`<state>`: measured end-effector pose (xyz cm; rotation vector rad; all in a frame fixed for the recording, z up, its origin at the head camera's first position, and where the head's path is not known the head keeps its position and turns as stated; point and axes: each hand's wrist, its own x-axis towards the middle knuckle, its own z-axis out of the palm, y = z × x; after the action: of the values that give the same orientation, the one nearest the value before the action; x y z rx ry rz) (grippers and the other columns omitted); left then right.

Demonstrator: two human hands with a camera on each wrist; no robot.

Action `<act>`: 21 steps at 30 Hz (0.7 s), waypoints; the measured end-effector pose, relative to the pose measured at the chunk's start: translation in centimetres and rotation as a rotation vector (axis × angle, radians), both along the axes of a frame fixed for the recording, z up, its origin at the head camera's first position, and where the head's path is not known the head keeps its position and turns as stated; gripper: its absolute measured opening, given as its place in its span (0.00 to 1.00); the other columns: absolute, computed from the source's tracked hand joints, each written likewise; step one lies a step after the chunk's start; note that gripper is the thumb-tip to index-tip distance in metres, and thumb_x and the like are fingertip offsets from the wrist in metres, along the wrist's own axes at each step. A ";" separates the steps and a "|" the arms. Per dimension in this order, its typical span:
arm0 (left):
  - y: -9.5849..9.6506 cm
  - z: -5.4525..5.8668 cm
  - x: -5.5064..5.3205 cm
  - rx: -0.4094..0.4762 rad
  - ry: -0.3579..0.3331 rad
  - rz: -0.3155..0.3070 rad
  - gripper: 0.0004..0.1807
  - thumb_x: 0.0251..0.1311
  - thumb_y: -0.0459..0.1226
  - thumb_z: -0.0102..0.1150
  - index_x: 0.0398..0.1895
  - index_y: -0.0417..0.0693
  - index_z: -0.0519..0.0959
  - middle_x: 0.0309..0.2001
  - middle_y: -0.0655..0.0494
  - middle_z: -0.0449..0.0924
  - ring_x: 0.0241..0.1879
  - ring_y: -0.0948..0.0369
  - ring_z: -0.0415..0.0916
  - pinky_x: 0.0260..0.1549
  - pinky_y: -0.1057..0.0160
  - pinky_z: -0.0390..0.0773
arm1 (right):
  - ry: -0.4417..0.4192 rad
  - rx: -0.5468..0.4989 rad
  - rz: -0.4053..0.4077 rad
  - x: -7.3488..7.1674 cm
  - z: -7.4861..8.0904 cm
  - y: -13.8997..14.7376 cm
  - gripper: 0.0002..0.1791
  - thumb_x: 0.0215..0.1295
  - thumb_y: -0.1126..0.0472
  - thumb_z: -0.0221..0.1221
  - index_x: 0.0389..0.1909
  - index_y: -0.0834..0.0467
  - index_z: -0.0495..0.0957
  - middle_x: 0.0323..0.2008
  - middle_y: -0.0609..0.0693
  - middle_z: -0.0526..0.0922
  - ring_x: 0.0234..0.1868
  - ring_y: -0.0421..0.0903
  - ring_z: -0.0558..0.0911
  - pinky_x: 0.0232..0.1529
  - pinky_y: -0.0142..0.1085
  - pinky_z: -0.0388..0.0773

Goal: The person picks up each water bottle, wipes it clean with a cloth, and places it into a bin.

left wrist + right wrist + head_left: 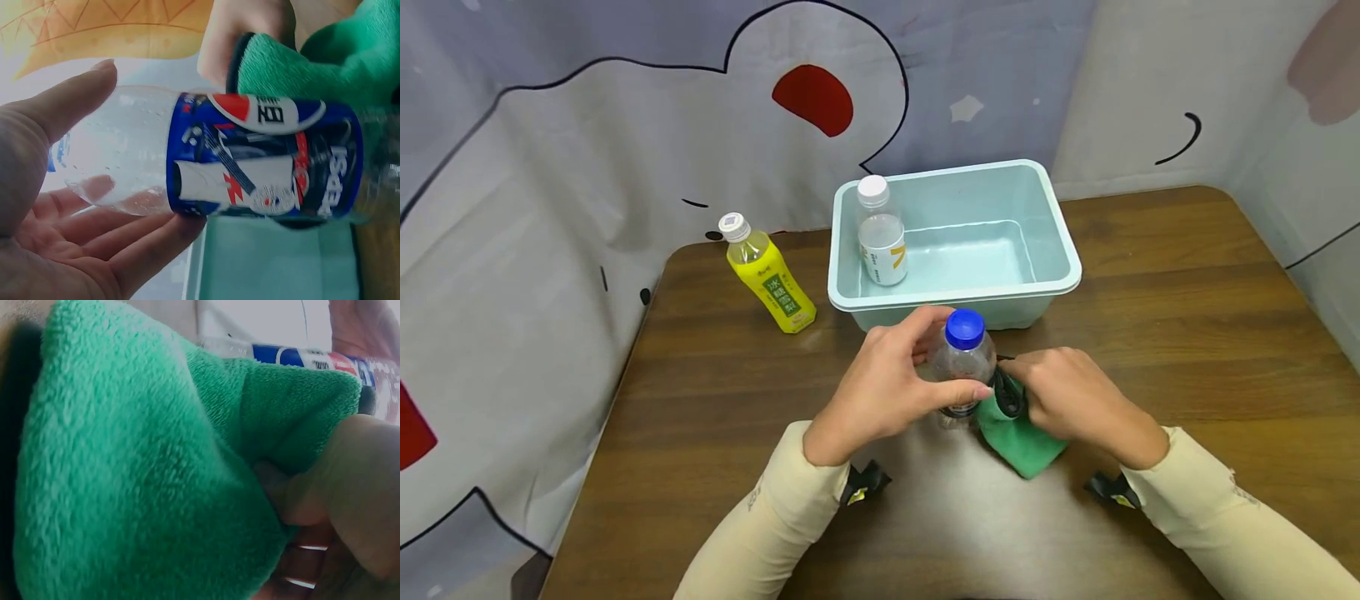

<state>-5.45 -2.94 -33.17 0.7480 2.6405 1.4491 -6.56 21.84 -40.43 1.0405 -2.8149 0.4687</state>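
Note:
A clear plastic Pepsi bottle (964, 364) with a blue cap stands upright on the table, in front of the basin. My left hand (898, 377) holds it, thumb on the near side and fingers round the far side. Its blue Pepsi label (265, 156) faces the left wrist camera. Beside the bottle, my right hand (1067, 392) grips a green cloth (1024, 440) with a dark edge. In the right wrist view the cloth (125, 469) lies folded against the bottle, with the thumb pressed into it. Some right-hand fingers are hidden behind the cloth.
A pale green plastic basin (1037, 289) stands at the back of the wooden table (715, 400). Inside its left end is a clear bottle (883, 242) with a white cap. Left of the basin is a yellow-labelled drink bottle (772, 282). A patterned curtain (647, 150) hangs behind.

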 end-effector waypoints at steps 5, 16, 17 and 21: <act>-0.5 0.7 0.1 -0.024 0.075 0.026 0.37 0.45 0.46 0.86 0.60 0.50 0.79 0.48 0.59 0.89 0.45 0.64 0.88 0.50 0.67 0.86 | 0.051 -0.105 -0.016 0.4 0.2 1.7 0.23 0.47 0.79 0.55 0.40 0.55 0.87 0.29 0.44 0.87 0.27 0.41 0.82 0.25 0.41 0.77; -2.0 2.5 -0.5 -0.088 0.261 0.045 0.27 0.44 0.49 0.85 0.47 0.51 0.84 0.20 0.60 0.64 0.23 0.66 0.60 0.23 0.69 0.60 | 0.206 -0.269 -0.006 1.2 1.4 3.7 0.24 0.44 0.82 0.52 0.38 0.63 0.88 0.34 0.53 0.91 0.33 0.51 0.90 0.33 0.48 0.87; -2.1 2.7 -0.5 -0.085 0.261 0.041 0.27 0.44 0.49 0.85 0.47 0.50 0.84 0.20 0.60 0.65 0.23 0.66 0.60 0.23 0.68 0.60 | 0.222 -0.280 -0.005 1.3 1.5 3.7 0.23 0.45 0.82 0.52 0.37 0.62 0.87 0.34 0.53 0.91 0.33 0.50 0.90 0.32 0.48 0.86; -2.6 3.6 -0.8 -0.046 0.257 0.031 0.27 0.44 0.46 0.86 0.47 0.49 0.86 0.23 0.61 0.79 0.22 0.68 0.69 0.23 0.70 0.70 | 0.260 -0.307 0.005 1.4 1.8 4.0 0.23 0.45 0.82 0.50 0.35 0.60 0.86 0.33 0.52 0.91 0.33 0.49 0.90 0.32 0.46 0.85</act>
<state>-6.22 -5.52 -29.56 0.9520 2.8725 1.3791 -5.14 25.82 -38.59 0.9653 -2.4189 0.6858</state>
